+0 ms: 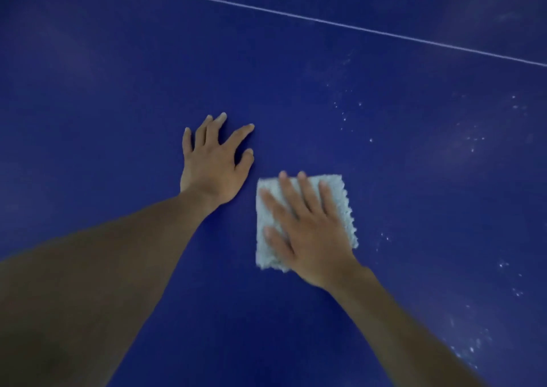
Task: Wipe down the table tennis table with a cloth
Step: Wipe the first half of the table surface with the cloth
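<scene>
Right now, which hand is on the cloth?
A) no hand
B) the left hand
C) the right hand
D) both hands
C: the right hand lies flat with straight fingers on the cloth, while the left hand rests on the bare blue table beside it.

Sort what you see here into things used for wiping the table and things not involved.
In use: cloth; right hand pressing flat on it; table; white specks to wipe.
Not involved: left hand, resting flat on the table; white line.
</scene>
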